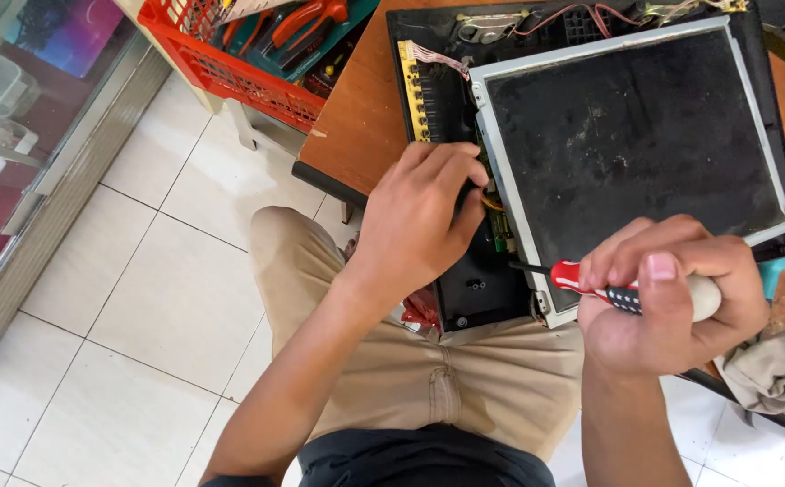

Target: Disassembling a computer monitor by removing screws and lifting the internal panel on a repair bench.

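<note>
Screwdriver (632, 293) in right hand (672, 302)

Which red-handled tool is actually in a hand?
The screwdriver gripped by the right hand, at the panel's edge; the red-handled pliers lie untouched in the red basket.

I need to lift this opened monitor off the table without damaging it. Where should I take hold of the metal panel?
Probably by the grey metal frame along its bare right edge, coming from the right. The dark panel face looks fragile, wires cross the top, and the left hand and screwdriver crowd the near-left corner.
</note>
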